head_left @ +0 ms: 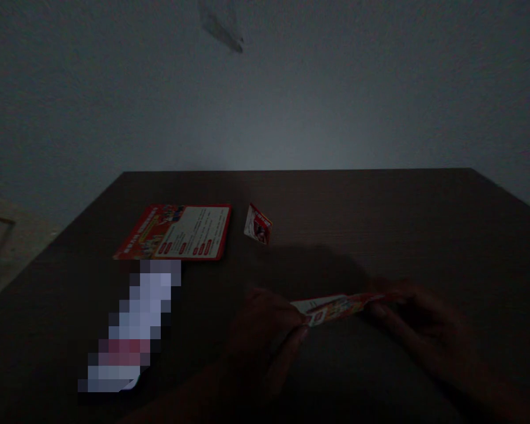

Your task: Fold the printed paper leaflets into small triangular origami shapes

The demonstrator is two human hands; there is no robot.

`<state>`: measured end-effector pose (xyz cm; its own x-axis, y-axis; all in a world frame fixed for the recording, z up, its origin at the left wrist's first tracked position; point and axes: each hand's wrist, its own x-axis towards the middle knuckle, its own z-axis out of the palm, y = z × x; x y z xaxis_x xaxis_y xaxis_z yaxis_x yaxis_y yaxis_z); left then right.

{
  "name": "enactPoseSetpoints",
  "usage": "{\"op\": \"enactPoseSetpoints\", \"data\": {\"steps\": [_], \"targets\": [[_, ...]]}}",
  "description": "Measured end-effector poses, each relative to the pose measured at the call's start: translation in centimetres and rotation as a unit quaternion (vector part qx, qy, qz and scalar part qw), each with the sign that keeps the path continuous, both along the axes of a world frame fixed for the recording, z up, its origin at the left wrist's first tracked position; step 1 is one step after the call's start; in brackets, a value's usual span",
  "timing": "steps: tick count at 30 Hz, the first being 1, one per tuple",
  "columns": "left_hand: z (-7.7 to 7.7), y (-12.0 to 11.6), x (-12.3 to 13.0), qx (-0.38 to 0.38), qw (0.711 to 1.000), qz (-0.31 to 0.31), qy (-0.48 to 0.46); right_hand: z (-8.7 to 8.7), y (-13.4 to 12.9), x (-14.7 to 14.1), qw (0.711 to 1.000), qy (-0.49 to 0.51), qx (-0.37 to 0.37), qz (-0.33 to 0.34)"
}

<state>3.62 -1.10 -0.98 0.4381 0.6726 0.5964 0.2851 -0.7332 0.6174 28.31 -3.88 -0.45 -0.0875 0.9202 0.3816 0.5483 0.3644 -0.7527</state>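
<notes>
My left hand (265, 333) and my right hand (428, 333) hold opposite ends of a red and white printed paper leaflet (333, 309) above the dark table. It is seen nearly edge-on and looks folded lengthwise. The left thumb and fingers pinch its left end. At its right end, the right thumb lies below and the fingers above. Beyond the left hand, a small folded red and white paper piece (259, 228) stands up on the table. Flat at the left lie more red and white leaflets (192, 232), apparently a stack. Dim light hides finger detail.
A bright, pixelated long object (136, 324) lies on the table (380, 218) left of my left hand; its kind cannot be made out. The table's far edge meets a grey wall (313, 88). Part of the floor (22, 241) shows at the left.
</notes>
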Motion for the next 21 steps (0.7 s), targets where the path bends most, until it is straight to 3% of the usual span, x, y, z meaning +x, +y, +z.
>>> {"op": "enactPoseSetpoints", "data": {"steps": [4, 7, 10, 12, 14, 16, 19, 21], "targets": [[-0.2, -0.6, 0.2, -0.137, 0.984, 0.108, -0.028, 0.1, -0.4, -1.2, 0.988, 0.110, -0.075, -0.081], [-0.8, -0.5, 0.4, -0.205, 0.969, 0.130, -0.051, 0.2, 0.0, -1.9, 0.955, 0.211, -0.181, -0.101], [-1.1, -0.2, 0.3, -0.195, 0.974, 0.109, -0.028, 0.3, 0.7, -2.0, 0.911, 0.285, -0.272, -0.123], [-1.2, 0.0, 0.2, -0.152, 0.985, 0.084, 0.005, 0.1, 1.1, -1.8, 0.897, 0.292, -0.303, -0.133], [-1.4, 0.2, 0.1, -0.108, 0.992, 0.053, 0.044, -0.3, 1.2, -1.5, 0.907, 0.257, -0.308, -0.130], [-1.6, 0.3, 0.1, -0.077, 0.993, 0.037, 0.083, -0.9, 1.2, -1.1, 0.937, 0.168, -0.286, -0.106], [-1.9, 0.4, 0.1, -0.060, 0.987, 0.026, 0.144, -1.8, 1.1, -0.4, 0.976, -0.054, -0.194, -0.076], [-1.9, 0.5, 0.2, -0.062, 0.982, 0.017, 0.177, -2.0, 1.0, 0.1, 0.967, -0.195, -0.143, -0.079]]}}
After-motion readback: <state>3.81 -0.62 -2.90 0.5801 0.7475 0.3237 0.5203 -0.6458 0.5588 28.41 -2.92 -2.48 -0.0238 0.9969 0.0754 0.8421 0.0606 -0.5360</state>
